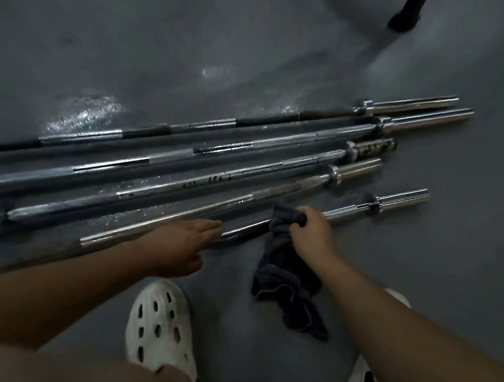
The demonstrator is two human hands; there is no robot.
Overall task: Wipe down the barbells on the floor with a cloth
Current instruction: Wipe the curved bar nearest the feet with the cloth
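**A:** Right grip (pixel 312 228) is bunching the cloth (pixel 285 266) on the nearest barbell (pixel 347 212), down on the floor (pixel 428 268). Left grip (pixel 183 242) is spread flat beside it.

**B:** Bar might roll if unpinned, and that hanging tail could snag.

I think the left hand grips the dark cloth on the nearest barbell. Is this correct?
Not quite: in the head view it is the right hand that grips the dark cloth on the nearest barbell. The left hand holds no cloth.
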